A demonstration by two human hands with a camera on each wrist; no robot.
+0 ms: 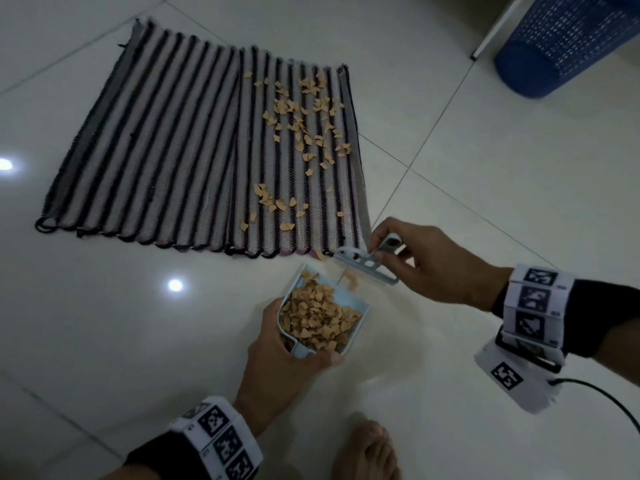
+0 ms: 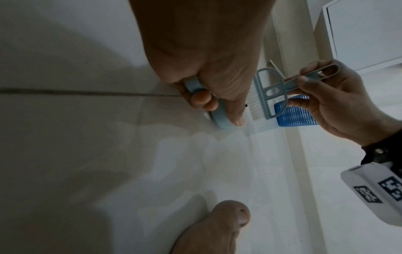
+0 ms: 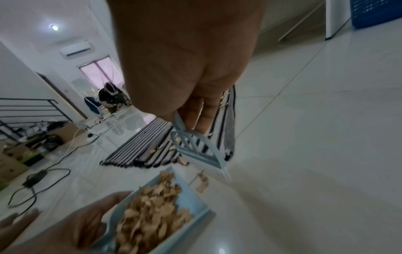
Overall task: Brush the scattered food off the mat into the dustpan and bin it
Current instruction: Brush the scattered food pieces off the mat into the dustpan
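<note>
My left hand (image 1: 277,344) grips the dustpan (image 1: 360,315) by its handle, fingers curled round it; pan heaped with tan food bits (image 1: 317,318), held just off the mat's near edge. My right hand (image 1: 427,268) pinches the brush (image 1: 367,263) handle, bristles down at the mat's (image 1: 156,140) near right corner. More bits (image 1: 304,126) lie scattered along the mat's right stripes; a few sit on the tile (image 1: 485,188) between brush and pan. Blue mesh bin (image 1: 568,43) stands far right, well apart, bare tile between. My bare foot (image 1: 367,448) is just behind the pan. In the right wrist view, cables (image 3: 41,177) and boxes lie left, beyond the mat.
</note>
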